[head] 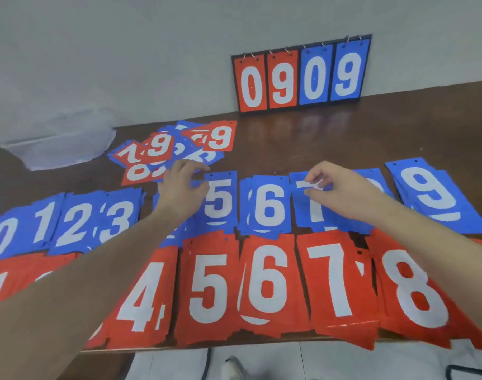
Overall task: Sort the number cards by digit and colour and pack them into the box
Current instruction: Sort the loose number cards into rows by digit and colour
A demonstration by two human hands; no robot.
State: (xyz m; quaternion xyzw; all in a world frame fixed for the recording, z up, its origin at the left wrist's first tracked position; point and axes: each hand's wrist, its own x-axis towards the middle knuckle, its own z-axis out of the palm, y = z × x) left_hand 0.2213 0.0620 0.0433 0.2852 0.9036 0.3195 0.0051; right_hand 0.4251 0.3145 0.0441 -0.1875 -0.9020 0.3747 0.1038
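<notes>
Fingers of the right hand (pixel 336 187) are curled in, thumb and forefinger pinching something small and pale just above the blue 7 pile (pixel 312 204); what it is I cannot tell. Over on the other side, the left hand (pixel 182 187) hangs with its fingers loosely bent and holding nothing, above the blue pile that lies between the blue 3 pile (pixel 116 218) and the blue 5 pile (pixel 220 198). Blue piles run in a row across the brown table (pixel 303 138), and red piles lie in a nearer row along its front edge. An unsorted heap of cards (pixel 176 149) lies behind the left hand. A scoreboard (pixel 301 75) reading 0909 leans against the wall.
</notes>
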